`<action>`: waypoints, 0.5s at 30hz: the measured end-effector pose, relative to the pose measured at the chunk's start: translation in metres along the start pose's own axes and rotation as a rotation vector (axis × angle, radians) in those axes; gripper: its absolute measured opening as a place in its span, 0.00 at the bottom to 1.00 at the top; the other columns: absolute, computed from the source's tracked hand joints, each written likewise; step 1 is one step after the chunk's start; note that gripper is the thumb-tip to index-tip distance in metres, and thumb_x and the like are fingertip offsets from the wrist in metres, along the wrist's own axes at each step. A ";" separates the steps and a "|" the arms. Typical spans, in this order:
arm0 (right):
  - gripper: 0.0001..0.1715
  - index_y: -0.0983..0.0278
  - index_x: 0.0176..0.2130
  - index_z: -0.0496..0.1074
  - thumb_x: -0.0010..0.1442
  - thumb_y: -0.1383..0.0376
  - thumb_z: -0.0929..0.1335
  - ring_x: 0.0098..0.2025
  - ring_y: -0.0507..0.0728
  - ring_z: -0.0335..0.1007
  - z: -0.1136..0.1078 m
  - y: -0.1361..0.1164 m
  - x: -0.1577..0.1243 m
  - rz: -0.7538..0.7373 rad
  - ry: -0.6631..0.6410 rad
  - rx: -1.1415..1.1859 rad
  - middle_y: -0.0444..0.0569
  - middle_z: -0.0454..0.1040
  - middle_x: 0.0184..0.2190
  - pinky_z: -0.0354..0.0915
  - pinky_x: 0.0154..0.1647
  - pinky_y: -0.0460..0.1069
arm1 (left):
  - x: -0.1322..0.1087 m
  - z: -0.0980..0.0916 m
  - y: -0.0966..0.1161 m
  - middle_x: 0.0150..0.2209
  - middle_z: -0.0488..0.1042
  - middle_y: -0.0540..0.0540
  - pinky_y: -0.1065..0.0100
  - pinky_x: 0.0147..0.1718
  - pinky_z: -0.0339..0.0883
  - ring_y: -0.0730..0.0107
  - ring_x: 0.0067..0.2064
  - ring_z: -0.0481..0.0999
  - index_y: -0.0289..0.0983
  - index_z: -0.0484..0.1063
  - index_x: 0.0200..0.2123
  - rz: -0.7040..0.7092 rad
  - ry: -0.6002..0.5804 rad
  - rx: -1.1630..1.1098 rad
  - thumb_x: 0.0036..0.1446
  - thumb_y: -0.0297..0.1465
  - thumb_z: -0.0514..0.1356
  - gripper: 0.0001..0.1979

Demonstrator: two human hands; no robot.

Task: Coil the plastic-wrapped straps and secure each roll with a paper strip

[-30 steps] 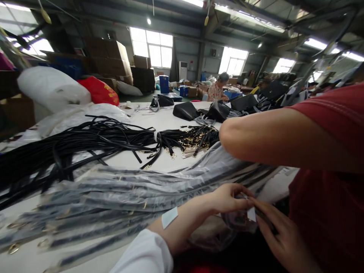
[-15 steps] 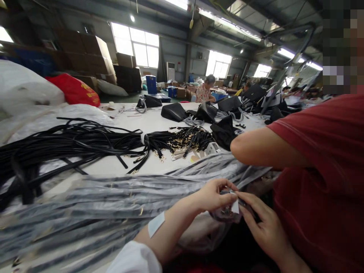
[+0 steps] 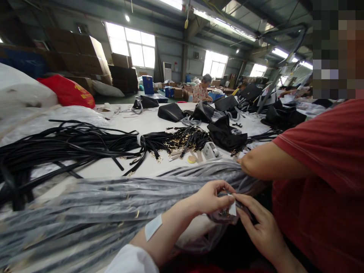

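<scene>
My left hand (image 3: pixel 209 198) and my right hand (image 3: pixel 258 227) meet at the table's near edge. Both pinch the end of a black strap in a clear plastic sleeve (image 3: pixel 224 215), where a small white tag (image 3: pixel 233 208) shows between the fingertips. A white patch sticks to my left forearm. A wide pile of strap-filled plastic sleeves (image 3: pixel 113 204) lies across the table to the left of my hands.
A co-worker in a red shirt (image 3: pixel 324 182) stands close on my right, their arm (image 3: pixel 270 163) reaching over the sleeves. A bundle of bare black straps (image 3: pixel 85 144) with gold clasps lies beyond, then black bags (image 3: pixel 199 112). Another person (image 3: pixel 202 91) works at the far end.
The view has swung right and slightly down. The co-worker's arm has pulled back to the right, uncovering a black bag and small items. My hands keep their pinch on the strap end.
</scene>
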State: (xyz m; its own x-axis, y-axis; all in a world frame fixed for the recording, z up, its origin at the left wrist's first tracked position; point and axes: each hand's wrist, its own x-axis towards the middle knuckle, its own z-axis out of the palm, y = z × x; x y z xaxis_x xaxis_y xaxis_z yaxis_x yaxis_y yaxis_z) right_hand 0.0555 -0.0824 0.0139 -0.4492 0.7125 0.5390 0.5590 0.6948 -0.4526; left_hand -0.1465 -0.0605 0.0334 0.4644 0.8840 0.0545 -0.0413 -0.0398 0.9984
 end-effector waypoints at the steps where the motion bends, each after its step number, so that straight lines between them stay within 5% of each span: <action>1: 0.17 0.57 0.53 0.68 0.66 0.67 0.63 0.51 0.57 0.73 0.000 0.000 0.000 0.005 0.001 0.003 0.49 0.76 0.49 0.70 0.52 0.49 | 0.000 0.000 0.000 0.29 0.70 0.49 0.73 0.26 0.62 0.76 0.26 0.66 0.33 0.71 0.41 0.006 0.006 0.013 0.53 0.39 0.63 0.17; 11: 0.18 0.57 0.54 0.68 0.65 0.67 0.64 0.51 0.57 0.73 -0.001 -0.001 -0.001 0.017 -0.007 0.029 0.49 0.76 0.49 0.70 0.52 0.49 | -0.001 0.002 0.004 0.27 0.69 0.51 0.76 0.23 0.60 0.79 0.24 0.64 0.33 0.72 0.39 0.011 0.020 0.041 0.53 0.34 0.61 0.12; 15: 0.17 0.57 0.53 0.70 0.66 0.65 0.63 0.52 0.58 0.73 -0.005 0.002 0.012 0.028 0.012 0.061 0.49 0.76 0.49 0.69 0.53 0.50 | 0.000 -0.002 0.008 0.27 0.70 0.50 0.74 0.25 0.62 0.77 0.25 0.66 0.33 0.72 0.39 0.036 0.121 0.052 0.54 0.32 0.60 0.10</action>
State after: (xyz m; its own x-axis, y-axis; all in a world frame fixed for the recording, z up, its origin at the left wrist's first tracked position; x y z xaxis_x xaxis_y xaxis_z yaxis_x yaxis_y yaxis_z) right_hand 0.0547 -0.0731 0.0229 -0.4255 0.7305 0.5342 0.5270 0.6799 -0.5100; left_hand -0.1481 -0.0600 0.0413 0.3534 0.9311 0.0908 -0.0088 -0.0938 0.9956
